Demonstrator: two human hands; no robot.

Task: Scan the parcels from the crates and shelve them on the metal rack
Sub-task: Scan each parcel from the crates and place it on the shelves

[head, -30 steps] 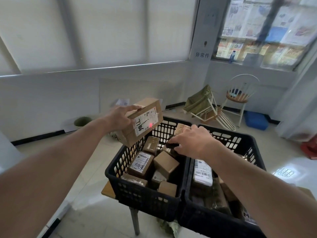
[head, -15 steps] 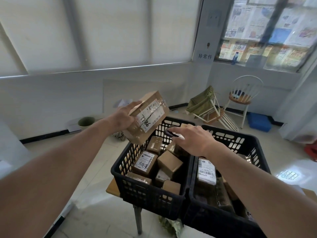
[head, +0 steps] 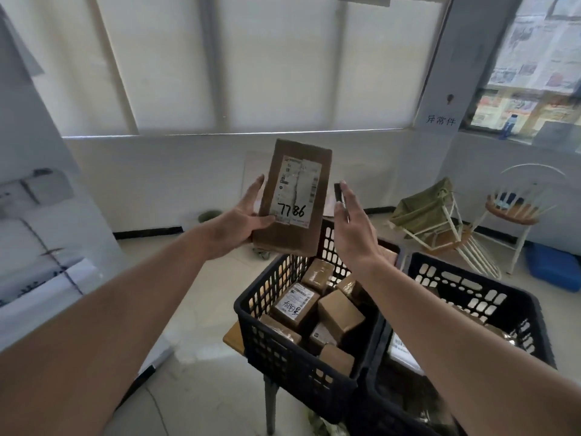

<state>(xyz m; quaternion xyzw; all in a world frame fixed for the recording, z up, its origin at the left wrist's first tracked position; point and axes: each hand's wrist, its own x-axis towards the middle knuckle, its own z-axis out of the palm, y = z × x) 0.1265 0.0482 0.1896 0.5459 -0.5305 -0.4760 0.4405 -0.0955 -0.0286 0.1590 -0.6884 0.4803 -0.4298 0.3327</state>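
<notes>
Holding parcel (head: 294,199) upright: left hand (head: 243,220), thumb on label | right hand (head: 347,221) pinched dark scanner (head: 338,192), just beside parcel | both above left crate (head: 301,350) of parcels

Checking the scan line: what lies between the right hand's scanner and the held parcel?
Nothing: in the head view only bare background wall shows between the scanner in the right hand and the parcel.
</notes>
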